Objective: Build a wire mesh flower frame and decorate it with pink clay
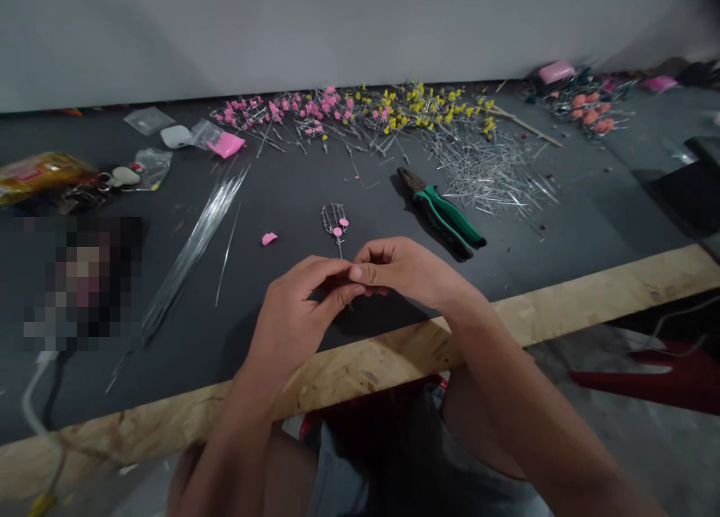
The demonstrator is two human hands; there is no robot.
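My left hand [295, 303] and my right hand [402, 273] meet fingertip to fingertip above the front of the dark table. Both are closed in a pinch; whatever small thing lies between the fingers is hidden. Just beyond them is a small wire piece [333, 218], a rounded wire frame with two pink dots. Its stem runs toward my fingers and passes out of sight there, and I cannot tell if they touch it. A scrap of pink clay-like material [269, 238] lies to the left. Green-handled pliers [444, 213] rest to the right, beyond my right hand.
A bundle of straight wires [194, 250] lies at left, beside a single wire [227, 254]. Along the back are pink-tipped wires [286, 112], yellow-tipped wires [427, 108] and a bare wire heap [495, 172]. A pink packet [226, 145] sits back left. The table's wooden edge [360, 374] runs in front.
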